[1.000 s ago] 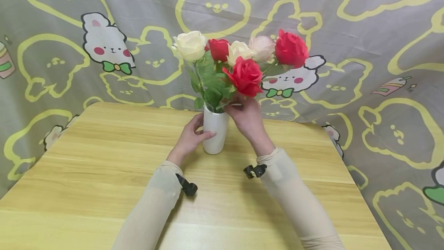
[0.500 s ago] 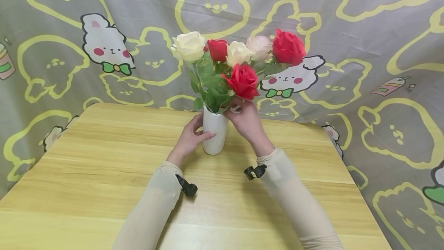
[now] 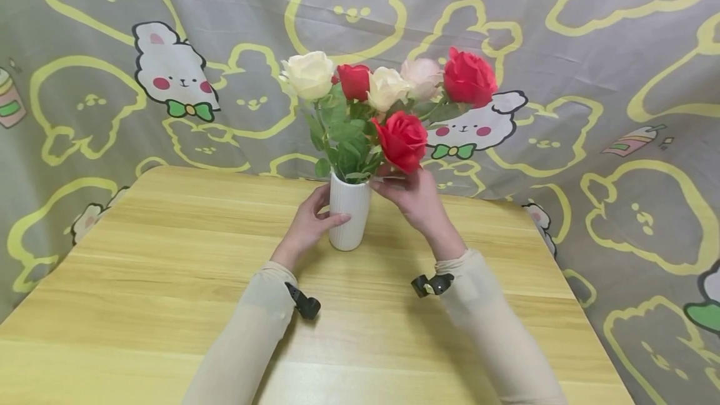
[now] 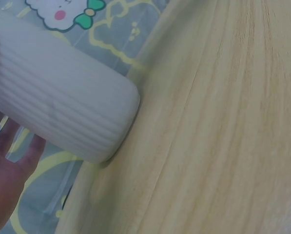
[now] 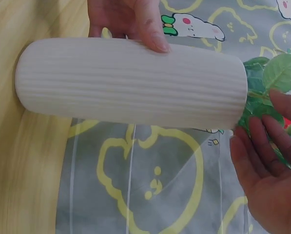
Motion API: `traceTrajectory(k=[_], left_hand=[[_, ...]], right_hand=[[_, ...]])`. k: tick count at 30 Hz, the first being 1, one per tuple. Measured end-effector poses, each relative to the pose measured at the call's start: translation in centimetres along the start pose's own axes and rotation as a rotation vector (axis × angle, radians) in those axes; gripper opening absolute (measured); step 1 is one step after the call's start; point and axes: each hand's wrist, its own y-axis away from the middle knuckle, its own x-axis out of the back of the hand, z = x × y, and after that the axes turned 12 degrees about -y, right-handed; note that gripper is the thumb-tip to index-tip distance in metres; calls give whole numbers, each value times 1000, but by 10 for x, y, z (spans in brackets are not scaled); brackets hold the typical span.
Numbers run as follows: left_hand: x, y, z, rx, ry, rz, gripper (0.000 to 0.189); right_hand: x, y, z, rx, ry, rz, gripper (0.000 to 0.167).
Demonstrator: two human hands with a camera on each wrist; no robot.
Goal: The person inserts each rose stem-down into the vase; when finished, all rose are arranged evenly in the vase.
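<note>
A white ribbed vase (image 3: 347, 220) stands upright on the wooden table, its base in full contact in the left wrist view. My left hand (image 3: 308, 224) holds it from the left, thumb across the front and other fingers behind. Artificial roses with green leaves (image 3: 344, 136) rise from the vase. The lowest red rose (image 3: 402, 141) leans right over my right hand (image 3: 419, 202). That hand is at the right of the rim, fingers loosely bent, and in the right wrist view a gap with leaves (image 5: 281, 73) showing separates thumb and fingertips.
Two cream roses, a pale pink rose (image 3: 422, 79) and two more red roses (image 3: 469, 77) fan out above the vase. A patterned curtain (image 3: 242, 11) hangs right behind the far edge of the table (image 3: 169, 255).
The lowest red rose first shifted slightly down and left, then right and lower. My right hand and forearm have moved right and slightly back. My left hand and the vase stay put.
</note>
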Motion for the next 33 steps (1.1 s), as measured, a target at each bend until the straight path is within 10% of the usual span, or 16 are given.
traceTrajectory(k=[12,19,33], left_hand=[[6,7,30,19,8,-44,75],[8,2,18,28,-21,-83,76],[40,9,21,-102,-354,-79,52]], right_hand=[[7,11,16,-18,3,26,23],[10,17,33,-115,157,-66,27],[8,28,56,-267,372,-217,48]])
